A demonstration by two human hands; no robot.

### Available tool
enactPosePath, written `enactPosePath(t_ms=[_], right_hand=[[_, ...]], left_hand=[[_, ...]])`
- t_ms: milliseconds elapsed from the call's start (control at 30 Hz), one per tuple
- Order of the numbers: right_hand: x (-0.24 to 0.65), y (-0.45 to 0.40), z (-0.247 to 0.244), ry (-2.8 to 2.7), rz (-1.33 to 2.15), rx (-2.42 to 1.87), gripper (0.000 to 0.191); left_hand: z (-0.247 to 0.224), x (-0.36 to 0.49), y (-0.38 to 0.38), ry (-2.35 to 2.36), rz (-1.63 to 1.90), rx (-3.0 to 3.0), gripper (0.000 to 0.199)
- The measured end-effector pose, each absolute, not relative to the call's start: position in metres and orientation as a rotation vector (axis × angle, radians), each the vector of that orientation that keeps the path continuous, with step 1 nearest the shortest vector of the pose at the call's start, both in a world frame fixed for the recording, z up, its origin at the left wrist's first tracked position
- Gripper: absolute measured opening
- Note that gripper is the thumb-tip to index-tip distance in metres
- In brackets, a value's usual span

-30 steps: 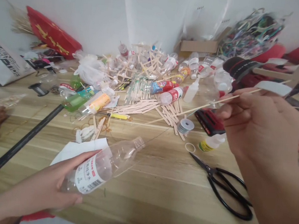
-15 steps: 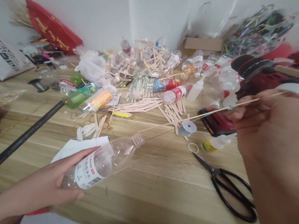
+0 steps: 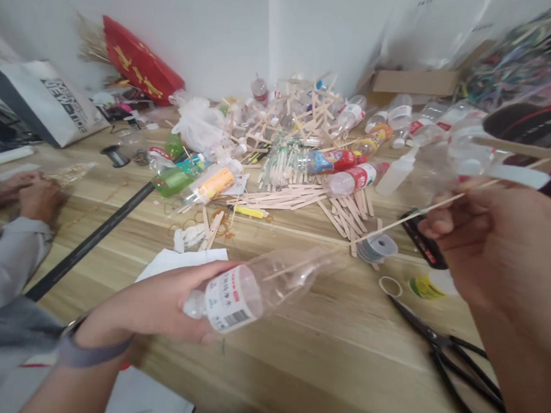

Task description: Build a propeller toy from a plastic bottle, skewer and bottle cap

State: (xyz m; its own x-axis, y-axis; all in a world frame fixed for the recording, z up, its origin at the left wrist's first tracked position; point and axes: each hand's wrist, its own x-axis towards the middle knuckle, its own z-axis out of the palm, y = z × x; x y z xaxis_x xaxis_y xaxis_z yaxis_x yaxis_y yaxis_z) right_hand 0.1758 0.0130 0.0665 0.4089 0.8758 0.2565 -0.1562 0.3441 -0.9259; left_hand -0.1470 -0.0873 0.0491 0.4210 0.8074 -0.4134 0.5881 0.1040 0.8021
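My left hand [image 3: 166, 300] is wrapped round the lower part of a clear plastic bottle [image 3: 231, 299] with a white label, its neck pointing up and right. At the right, my right hand [image 3: 476, 230] pinches a long thin wooden stick [image 3: 414, 213]. The stick slants down left, and its far end lies inside the bottle through the neck, which is blurred. Behind the stick stands a spool of wire [image 3: 377, 247]. Black scissors [image 3: 437, 343] lie on the table below my right hand.
Behind are a heap of wooden sticks [image 3: 276, 197], several plastic bottles [image 3: 350, 179] and a cardboard box [image 3: 414, 82]. A black bar [image 3: 94, 239] crosses the left side, near another person's hands [image 3: 40, 195]. A power drill is partly visible at right.
The bottle in my left hand has moved right and up, and the stick's end is now inside it. The view has shifted left, showing more of the other person's arms.
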Motion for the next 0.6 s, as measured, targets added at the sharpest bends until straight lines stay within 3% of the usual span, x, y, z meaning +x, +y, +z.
enactPosePath(t_ms=[300, 600], right_hand=[[0.15, 0.009, 0.055, -0.881, 1.231, -1.04, 0.008], [0.152, 0.015, 0.048, -0.867, 1.211, -1.061, 0.013]], left_hand=[[0.036, -0.108, -0.049, 0.829, 0.492, 1.321, 0.063], [0.014, -0.09, -0.036, 0.604, 0.561, 1.163, 0.055]])
